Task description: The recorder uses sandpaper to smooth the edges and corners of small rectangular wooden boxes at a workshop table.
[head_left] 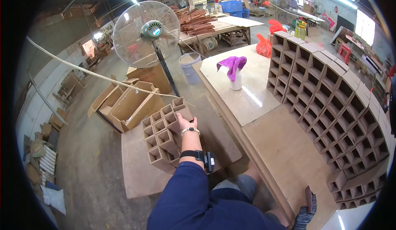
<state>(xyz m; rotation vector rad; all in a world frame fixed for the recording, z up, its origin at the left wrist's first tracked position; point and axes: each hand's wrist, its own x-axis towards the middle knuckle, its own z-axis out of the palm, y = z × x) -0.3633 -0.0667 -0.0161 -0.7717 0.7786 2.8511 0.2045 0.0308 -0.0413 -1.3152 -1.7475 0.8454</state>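
My bare left hand [188,123], with a beaded bracelet at the wrist, is closed on an open-ended square brown cardboard box [184,114]. That box sits at the far right corner of a block of similar boxes [159,141], stacked low at my left. At the lower right, my right hand [305,216] wears a grey knit glove with a dark reddish-brown face. It is partly cut off by the picture's edge. Its visible fingers point up, stretched out beside the workbench [284,147]. A curved wall of many square boxes [326,93] stands on the bench's right side.
A standing fan [152,31] and open cartons [128,102] are ahead on the left, with a pale cable [95,73] crossing there. A purple cloth [232,66] drapes over a white container [236,83] on the bench. A bucket [190,67] stands beyond.
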